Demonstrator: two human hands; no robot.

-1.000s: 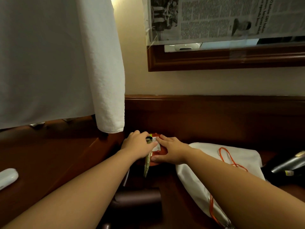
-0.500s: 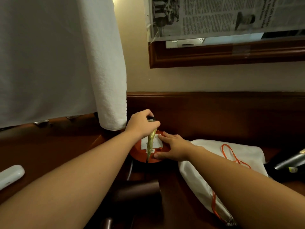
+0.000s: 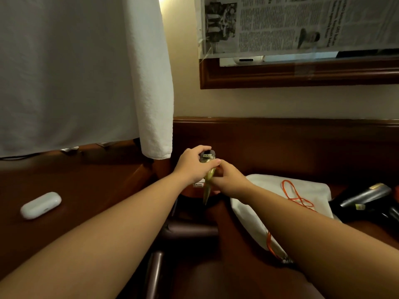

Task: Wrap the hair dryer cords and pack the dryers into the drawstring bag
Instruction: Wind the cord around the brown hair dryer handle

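My left hand [image 3: 192, 165] grips a black plug [image 3: 207, 156] with a yellow-green cord [image 3: 207, 188] hanging from it, at the back of the dark wooden desk [image 3: 86, 190]. My right hand [image 3: 228, 180] meets it from the right, its fingers curled on the cord just under the plug. Below the hands a red round reel with a white label [image 3: 198, 184] is mostly hidden. The white drawstring bag [image 3: 311, 190] with orange strings [image 3: 295, 195] lies flat to the right. A black hair dryer [image 3: 364, 197] lies at the far right edge.
A white earbud case [image 3: 41, 205] lies on the desk at left. A white towel [image 3: 151, 83] hangs down just left of the hands. A wood-framed mirror covered with newspaper [image 3: 302, 24] is on the wall. A dark chair arm [image 3: 187, 231] sits below the hands.
My left hand lifted the plug and cord up off the red reel. My right hand left the reel's top and rose to the cord beneath the plug.
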